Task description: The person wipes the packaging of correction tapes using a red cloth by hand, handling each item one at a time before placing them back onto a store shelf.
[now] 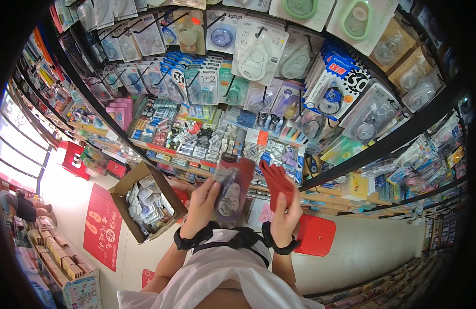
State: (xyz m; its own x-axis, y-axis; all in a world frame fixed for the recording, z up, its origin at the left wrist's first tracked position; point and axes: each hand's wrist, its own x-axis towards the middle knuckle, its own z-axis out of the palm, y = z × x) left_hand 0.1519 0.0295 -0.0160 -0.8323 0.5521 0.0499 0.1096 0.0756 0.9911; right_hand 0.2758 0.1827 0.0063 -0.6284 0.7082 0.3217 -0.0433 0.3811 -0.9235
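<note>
Several blister packs hang upright from my left hand [202, 201], which grips them by the left edge. The front correction tape pack [229, 195] has a clear bubble over a reddish backing card. In my right hand [286, 216] is a folded red cloth [276, 181], bunched between thumb and fingers, its upper end sticking up. Cloth and pack are a small gap apart. Beyond both hands, small boxed erasers [199, 141] fill the shelf compartments. A cardboard box [145, 201] stands open left of my left hand, heaped with packaged goods [151, 206].
Carded correction tapes [332, 85] hang on hooks above the shelf. A black metal post [377, 141] slants along the right side. A red plastic stool [315, 235] stands by my right forearm. A red floor mat [103, 228] lies left, near a person [27, 206] at the far left edge.
</note>
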